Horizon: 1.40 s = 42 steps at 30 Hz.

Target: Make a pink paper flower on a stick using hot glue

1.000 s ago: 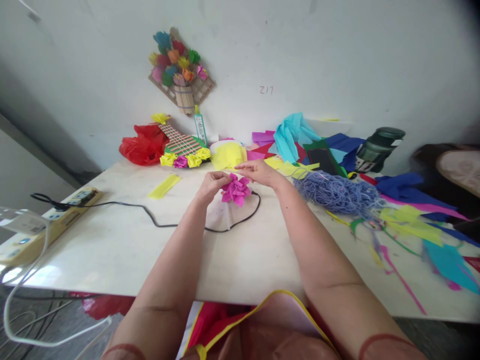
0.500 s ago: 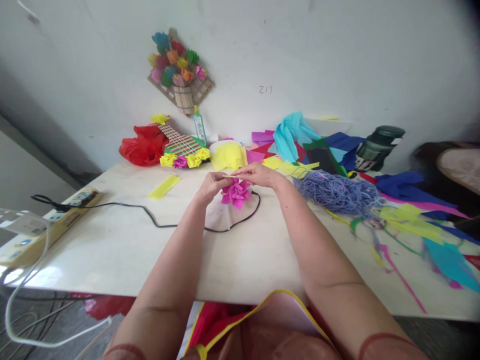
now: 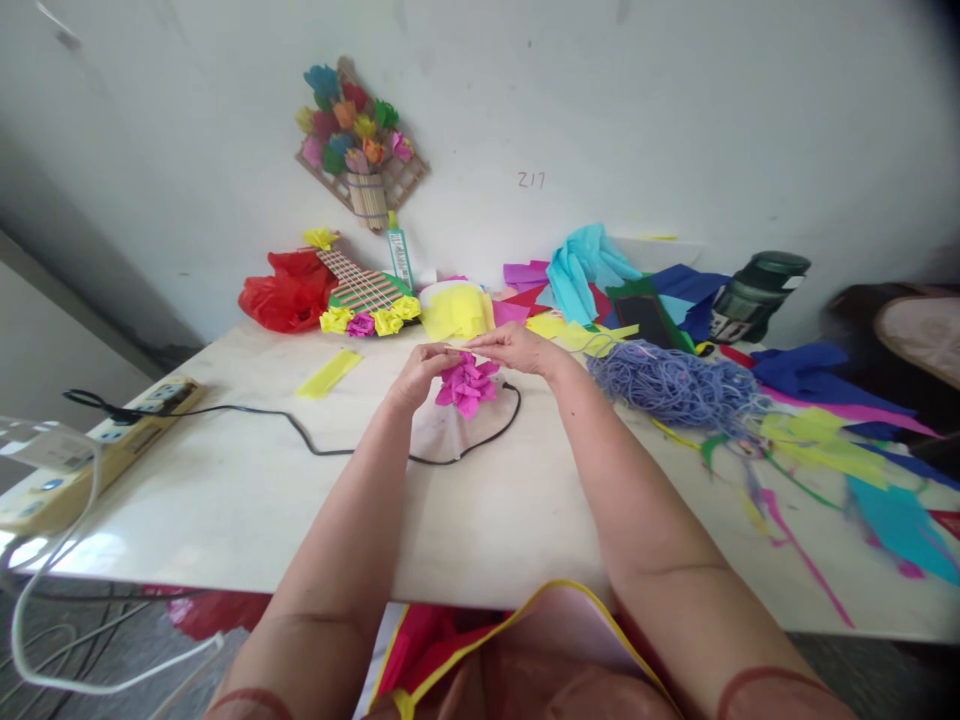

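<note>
A magenta paper flower (image 3: pixel 469 388) hangs over the table between my two hands, its petals spread toward me. At its upper left, my left hand (image 3: pixel 421 376) is closed, its fingers pinching the base of the flower. From the other side my right hand (image 3: pixel 516 350) reaches in with its fingers together, their tips meeting the left fingertips along the flower's upper edge. A thin pale piece shows between the fingertips; what it is I cannot make out. Under the flower, a translucent stick (image 3: pixel 455 440) lies by the black cable (image 3: pixel 315 450).
A power strip (image 3: pixel 112 445) sits on the left. Behind my hands are a guitar-shaped craft (image 3: pixel 367 292), a glue bottle (image 3: pixel 400 255) and yellow paper (image 3: pixel 457 312). A tangle of blue-violet string (image 3: pixel 675 385), paper scraps (image 3: pixel 825 440) and a dark green bottle (image 3: pixel 757 295) lie right.
The flower has shifted slightly left and up, turning a little. The fingertips of both hands have moved slightly around its base; the arms stay nearly in place.
</note>
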Each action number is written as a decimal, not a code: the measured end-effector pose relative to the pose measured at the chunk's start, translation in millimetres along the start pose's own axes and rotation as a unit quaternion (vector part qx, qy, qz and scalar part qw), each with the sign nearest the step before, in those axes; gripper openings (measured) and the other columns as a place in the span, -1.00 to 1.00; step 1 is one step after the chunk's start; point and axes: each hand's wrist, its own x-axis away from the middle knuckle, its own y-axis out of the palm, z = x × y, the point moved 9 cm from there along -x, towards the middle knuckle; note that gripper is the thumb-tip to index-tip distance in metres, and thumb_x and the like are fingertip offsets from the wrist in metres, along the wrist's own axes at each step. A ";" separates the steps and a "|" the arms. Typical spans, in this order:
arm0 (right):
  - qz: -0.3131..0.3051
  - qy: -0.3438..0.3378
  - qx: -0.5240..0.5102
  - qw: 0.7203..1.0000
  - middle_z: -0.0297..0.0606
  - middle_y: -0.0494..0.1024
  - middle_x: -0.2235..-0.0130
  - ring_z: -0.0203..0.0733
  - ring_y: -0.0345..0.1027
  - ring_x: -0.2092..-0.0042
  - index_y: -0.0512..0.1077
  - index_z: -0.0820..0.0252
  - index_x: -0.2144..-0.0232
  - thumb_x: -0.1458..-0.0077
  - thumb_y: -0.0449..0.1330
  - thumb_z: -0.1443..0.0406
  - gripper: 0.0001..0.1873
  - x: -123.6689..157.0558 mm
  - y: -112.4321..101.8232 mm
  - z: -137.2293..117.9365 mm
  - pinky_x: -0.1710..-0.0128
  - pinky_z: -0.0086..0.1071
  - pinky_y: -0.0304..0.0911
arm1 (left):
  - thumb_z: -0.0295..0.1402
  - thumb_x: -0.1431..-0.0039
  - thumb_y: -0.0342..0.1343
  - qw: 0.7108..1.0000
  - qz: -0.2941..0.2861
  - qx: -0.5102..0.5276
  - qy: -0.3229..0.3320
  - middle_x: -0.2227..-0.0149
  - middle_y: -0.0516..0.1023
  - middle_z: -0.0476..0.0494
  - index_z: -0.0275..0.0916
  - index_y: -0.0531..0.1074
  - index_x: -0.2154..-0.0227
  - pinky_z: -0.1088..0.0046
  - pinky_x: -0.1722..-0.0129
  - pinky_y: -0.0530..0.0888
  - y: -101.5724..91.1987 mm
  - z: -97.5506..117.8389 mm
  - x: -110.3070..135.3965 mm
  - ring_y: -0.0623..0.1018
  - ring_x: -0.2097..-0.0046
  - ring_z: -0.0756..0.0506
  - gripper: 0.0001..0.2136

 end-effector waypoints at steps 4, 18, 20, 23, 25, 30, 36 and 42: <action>0.002 -0.004 0.000 1.000 -0.24 0.61 0.01 -0.09 0.48 -0.04 0.59 0.05 0.07 -0.13 0.17 0.22 -0.67 -1.8 0.8 2.3 -0.08 -0.22 0.33 | -0.27 0.16 0.24 1.000 0.000 -0.002 -0.013 0.61 0.44 -0.04 -0.34 0.56 0.53 0.46 0.50 0.19 0.2 -3.4 -0.1 0.31 0.55 0.04 -0.80; 0.031 -0.016 0.063 0.997 -0.32 0.61 0.02 -0.10 0.48 -0.06 0.57 -0.01 0.06 -0.15 0.19 0.19 -0.69 -4.8 -0.8 0.7 -0.13 -0.25 0.31 | -0.29 0.17 0.25 0.999 0.015 0.031 -0.019 0.60 0.45 -0.03 -0.33 0.55 0.53 0.50 0.51 0.22 -0.8 -6.7 -1.4 0.35 0.55 0.05 -0.82; 0.037 -0.016 0.074 0.996 -0.34 0.61 0.02 -0.11 0.48 -0.06 0.57 -0.03 0.06 -0.16 0.18 0.20 -0.70 -5.0 -1.1 0.2 -0.12 -0.26 0.32 | -0.30 0.20 0.26 0.999 0.018 0.041 -0.026 0.58 0.47 -0.05 -0.33 0.56 0.52 0.50 0.53 0.22 0.2 -6.8 -1.3 0.35 0.56 0.05 -0.81; 0.048 -0.011 0.100 0.994 -0.36 0.61 0.02 -0.12 0.49 -0.05 0.56 -0.06 0.05 -0.17 0.19 0.22 -0.70 -5.1 -2.3 -0.2 -0.09 -0.26 0.34 | -0.31 0.26 0.26 0.997 0.026 0.063 -0.041 0.59 0.49 -0.06 -0.33 0.56 0.53 0.51 0.56 0.21 0.9 -7.2 -0.9 0.35 0.57 0.04 -0.81; 0.054 -0.010 0.119 0.991 -0.35 0.61 0.02 -0.10 0.50 -0.04 0.56 -0.07 0.06 -0.17 0.20 0.23 -0.71 -4.9 -2.8 -1.1 -0.07 -0.26 0.36 | -0.32 0.28 0.26 0.995 0.035 0.078 -0.047 0.60 0.48 -0.06 -0.32 0.55 0.55 0.52 0.57 0.22 0.2 -7.5 -0.7 0.36 0.57 0.04 -0.82; 0.061 0.000 0.173 0.983 -0.36 0.61 0.02 -0.09 0.50 -0.03 0.58 -0.10 0.08 -0.17 0.20 0.29 -0.71 -2.0 -3.8 -7.4 -0.04 -0.28 0.36 | -0.33 0.31 0.26 0.992 0.048 0.096 -0.062 0.60 0.48 -0.05 -0.32 0.53 0.58 0.51 0.57 0.23 -1.4 -8.9 0.2 0.37 0.58 0.04 -0.83; 0.057 -0.003 0.206 0.977 -0.37 0.59 0.00 -0.08 0.49 -0.05 0.57 -0.13 0.07 -0.18 0.18 0.31 -0.69 2.3 -3.6 -20.1 -0.01 -0.31 0.36 | -0.33 0.32 0.25 0.990 0.054 0.106 -0.077 0.65 0.42 -0.01 -0.31 0.49 0.62 0.51 0.60 0.17 -2.7 -6.4 1.7 0.33 0.60 0.06 -0.85; 0.058 -0.006 0.259 0.964 -0.38 0.61 0.02 -0.07 0.49 -0.04 0.57 -0.17 0.07 -0.17 0.18 0.33 -0.67 1.3 -3.9 -23.4 0.02 -0.30 0.35 | -0.28 0.31 0.21 0.985 0.078 0.132 -0.078 0.67 0.40 -0.03 -0.30 0.44 0.67 0.50 0.60 0.15 -7.5 -8.7 1.3 0.31 0.60 0.06 -0.83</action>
